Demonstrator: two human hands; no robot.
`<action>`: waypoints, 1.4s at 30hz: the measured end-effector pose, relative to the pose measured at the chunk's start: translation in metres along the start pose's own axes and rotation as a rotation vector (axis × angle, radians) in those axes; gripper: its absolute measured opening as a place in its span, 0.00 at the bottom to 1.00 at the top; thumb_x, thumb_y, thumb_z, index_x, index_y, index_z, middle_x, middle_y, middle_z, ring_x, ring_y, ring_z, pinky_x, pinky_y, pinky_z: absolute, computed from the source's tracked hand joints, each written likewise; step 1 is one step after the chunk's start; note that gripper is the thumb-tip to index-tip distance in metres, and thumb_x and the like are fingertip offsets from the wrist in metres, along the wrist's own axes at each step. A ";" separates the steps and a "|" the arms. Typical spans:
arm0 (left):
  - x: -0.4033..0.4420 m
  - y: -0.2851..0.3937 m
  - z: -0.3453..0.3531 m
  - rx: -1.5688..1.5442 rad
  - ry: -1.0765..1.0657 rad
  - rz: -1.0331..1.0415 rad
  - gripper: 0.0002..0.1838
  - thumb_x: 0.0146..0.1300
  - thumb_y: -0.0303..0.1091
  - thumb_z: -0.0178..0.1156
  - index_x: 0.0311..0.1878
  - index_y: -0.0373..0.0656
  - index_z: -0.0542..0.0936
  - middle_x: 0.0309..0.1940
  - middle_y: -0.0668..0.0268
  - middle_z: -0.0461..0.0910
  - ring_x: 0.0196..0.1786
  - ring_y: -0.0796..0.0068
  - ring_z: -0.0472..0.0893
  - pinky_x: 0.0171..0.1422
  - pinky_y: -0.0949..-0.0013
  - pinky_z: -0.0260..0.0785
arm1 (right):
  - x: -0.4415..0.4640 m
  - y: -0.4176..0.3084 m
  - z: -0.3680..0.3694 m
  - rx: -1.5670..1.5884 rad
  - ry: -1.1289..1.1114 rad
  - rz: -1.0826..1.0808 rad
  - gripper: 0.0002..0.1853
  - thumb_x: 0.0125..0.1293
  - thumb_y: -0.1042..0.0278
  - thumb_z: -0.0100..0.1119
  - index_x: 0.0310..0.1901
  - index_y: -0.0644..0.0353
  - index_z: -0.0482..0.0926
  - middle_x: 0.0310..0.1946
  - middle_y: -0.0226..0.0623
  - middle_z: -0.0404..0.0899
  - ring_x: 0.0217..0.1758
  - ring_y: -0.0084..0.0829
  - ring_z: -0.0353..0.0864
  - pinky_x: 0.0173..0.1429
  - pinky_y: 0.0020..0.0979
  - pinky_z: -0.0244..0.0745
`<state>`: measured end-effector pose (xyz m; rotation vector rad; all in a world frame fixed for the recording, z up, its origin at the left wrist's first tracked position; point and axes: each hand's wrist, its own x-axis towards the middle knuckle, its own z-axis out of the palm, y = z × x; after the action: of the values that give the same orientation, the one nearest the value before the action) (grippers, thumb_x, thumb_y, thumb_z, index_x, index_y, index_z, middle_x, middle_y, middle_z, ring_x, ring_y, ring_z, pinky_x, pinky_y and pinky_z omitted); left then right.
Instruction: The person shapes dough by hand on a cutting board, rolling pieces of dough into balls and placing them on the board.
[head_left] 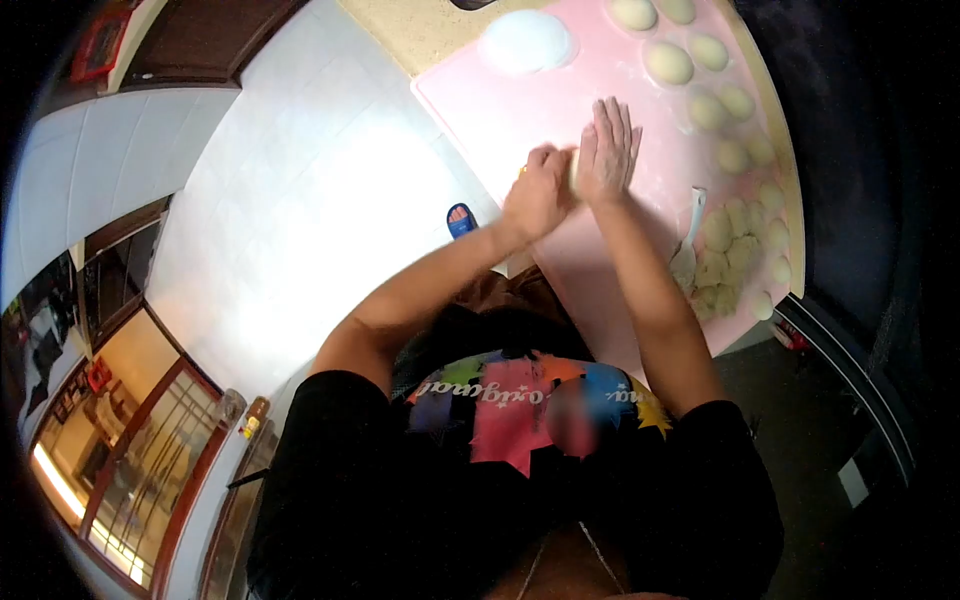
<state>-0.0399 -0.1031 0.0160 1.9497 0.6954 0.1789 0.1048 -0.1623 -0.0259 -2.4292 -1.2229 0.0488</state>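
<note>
Dough piece [574, 172]: caught between left hand [542, 192] and right hand [607, 155], over the pink mat [580, 260] near its left edge. Only a pale sliver shows, rest hidden by fingers and blur.

Big to small from here. Pale tiled floor [330, 90] fills the left side. Black shirt [370, 470] with a multicolour star print at bottom. Mat lies on a tan counter [400, 30]; counter shows at top and along the right rim.

Larger dough balls [668, 62]: two loose columns down the mat's upper right, some touching or nearly so, well apart from the hands. Below them, a cluster of dough lumps [735, 255], packed together and touching. White round patch [527, 42] at the mat's top left; can't tell if heaped or flat.

Hands: right is flat, fingers straight, pointing away from the body, palm side toward the dough piece. Left has fingers curled in at it, motion-blurred; can't tell whether it grips or just presses.

Scraper [697, 207]: pale handle up, broad end down beside the lumps. Blue slipper [460, 227] with toes in it, on the floor left of the mat. Small dough balls [764, 305] along the mat's right edge. Yellow ring [522, 171] on a left-hand finger.
</note>
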 end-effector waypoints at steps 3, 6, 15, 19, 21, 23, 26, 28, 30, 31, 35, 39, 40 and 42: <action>0.037 0.017 -0.023 0.058 -0.040 -0.102 0.36 0.54 0.29 0.69 0.68 0.39 0.70 0.64 0.46 0.69 0.67 0.46 0.73 0.67 0.52 0.74 | 0.043 0.016 0.010 -0.031 -0.049 -0.058 0.28 0.76 0.53 0.45 0.73 0.56 0.68 0.79 0.42 0.58 0.84 0.43 0.51 0.84 0.55 0.40; 0.055 0.030 -0.018 0.093 -0.035 -0.212 0.33 0.53 0.29 0.69 0.65 0.40 0.73 0.64 0.48 0.70 0.67 0.47 0.73 0.67 0.52 0.74 | 0.061 0.015 0.006 -0.053 -0.053 -0.169 0.28 0.78 0.53 0.41 0.73 0.58 0.67 0.79 0.43 0.58 0.84 0.44 0.50 0.84 0.56 0.40; -0.028 0.008 0.021 0.152 0.048 0.022 0.44 0.55 0.35 0.73 0.74 0.41 0.64 0.67 0.44 0.67 0.69 0.43 0.69 0.73 0.49 0.68 | -0.037 0.003 0.017 0.052 0.022 0.192 0.28 0.79 0.54 0.39 0.75 0.56 0.65 0.79 0.40 0.60 0.84 0.41 0.52 0.85 0.54 0.36; 0.011 0.001 -0.005 0.031 -0.025 -0.012 0.43 0.53 0.38 0.75 0.71 0.40 0.67 0.66 0.45 0.68 0.68 0.45 0.70 0.71 0.51 0.71 | 0.015 0.009 0.005 -0.004 -0.028 0.029 0.28 0.78 0.54 0.42 0.75 0.56 0.65 0.79 0.40 0.58 0.84 0.43 0.51 0.84 0.54 0.37; 0.035 0.013 -0.017 0.041 -0.038 -0.089 0.41 0.53 0.37 0.74 0.70 0.40 0.69 0.66 0.46 0.69 0.68 0.45 0.71 0.70 0.51 0.72 | 0.042 0.018 0.009 -0.014 -0.034 -0.028 0.28 0.77 0.54 0.42 0.74 0.56 0.65 0.79 0.41 0.58 0.84 0.43 0.50 0.84 0.54 0.37; 0.052 0.024 -0.019 0.048 -0.055 -0.160 0.39 0.53 0.35 0.74 0.69 0.40 0.70 0.65 0.46 0.70 0.68 0.45 0.71 0.70 0.50 0.72 | 0.059 0.020 0.007 -0.037 -0.057 -0.131 0.29 0.77 0.53 0.42 0.74 0.58 0.65 0.79 0.43 0.58 0.84 0.45 0.50 0.84 0.54 0.40; 0.056 0.028 -0.010 0.091 -0.069 -0.228 0.37 0.52 0.34 0.74 0.66 0.39 0.72 0.65 0.46 0.70 0.68 0.44 0.71 0.70 0.51 0.71 | 0.064 0.019 0.013 0.054 -0.174 -0.113 0.30 0.78 0.51 0.40 0.74 0.59 0.65 0.79 0.43 0.58 0.84 0.45 0.51 0.84 0.53 0.39; 0.033 0.023 0.006 0.111 0.019 -0.154 0.37 0.52 0.33 0.73 0.66 0.38 0.71 0.64 0.45 0.70 0.67 0.44 0.71 0.72 0.50 0.69 | 0.048 0.010 -0.008 0.360 -0.376 0.023 0.32 0.82 0.47 0.29 0.78 0.56 0.60 0.81 0.43 0.54 0.85 0.42 0.46 0.85 0.53 0.33; 0.002 0.017 0.020 0.118 0.096 -0.049 0.35 0.52 0.26 0.69 0.65 0.37 0.71 0.64 0.44 0.68 0.64 0.41 0.73 0.66 0.51 0.73 | 0.010 0.001 0.002 0.631 -0.047 0.104 0.30 0.80 0.50 0.34 0.75 0.59 0.64 0.80 0.43 0.57 0.84 0.45 0.49 0.85 0.51 0.32; -0.012 0.011 0.027 0.086 0.107 0.007 0.37 0.52 0.28 0.70 0.67 0.38 0.69 0.63 0.45 0.69 0.65 0.43 0.71 0.69 0.50 0.69 | -0.014 -0.009 -0.002 0.435 -0.055 0.185 0.31 0.81 0.50 0.32 0.76 0.61 0.63 0.79 0.44 0.57 0.84 0.44 0.49 0.85 0.52 0.32; -0.016 0.003 0.009 0.016 0.059 0.027 0.40 0.53 0.30 0.73 0.69 0.37 0.67 0.62 0.46 0.70 0.66 0.44 0.69 0.70 0.49 0.68 | -0.020 -0.001 0.004 0.098 -0.009 0.045 0.29 0.79 0.54 0.38 0.74 0.61 0.64 0.78 0.46 0.59 0.84 0.46 0.50 0.84 0.55 0.34; 0.030 -0.006 -0.012 -0.025 -0.012 -0.034 0.37 0.54 0.31 0.72 0.67 0.36 0.68 0.64 0.45 0.69 0.66 0.42 0.71 0.68 0.50 0.73 | 0.035 0.013 0.008 0.016 -0.040 -0.101 0.29 0.77 0.53 0.43 0.74 0.58 0.65 0.78 0.45 0.59 0.83 0.45 0.52 0.83 0.58 0.37; 0.039 -0.002 -0.013 -0.008 -0.016 -0.057 0.35 0.55 0.30 0.70 0.67 0.36 0.69 0.65 0.43 0.67 0.65 0.41 0.73 0.66 0.50 0.74 | 0.045 0.015 0.008 0.010 -0.041 -0.159 0.30 0.77 0.52 0.43 0.74 0.58 0.65 0.78 0.44 0.58 0.83 0.45 0.51 0.83 0.58 0.37; 0.055 0.003 -0.010 0.045 -0.030 -0.070 0.35 0.55 0.30 0.70 0.66 0.36 0.69 0.66 0.43 0.67 0.65 0.41 0.73 0.67 0.50 0.74 | 0.059 0.018 0.012 0.005 -0.063 -0.198 0.30 0.77 0.53 0.44 0.75 0.58 0.63 0.78 0.44 0.58 0.83 0.44 0.51 0.83 0.58 0.39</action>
<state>0.0027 -0.0665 0.0137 1.9636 0.7518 0.0918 0.1523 -0.1219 -0.0347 -2.3054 -1.4833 0.0713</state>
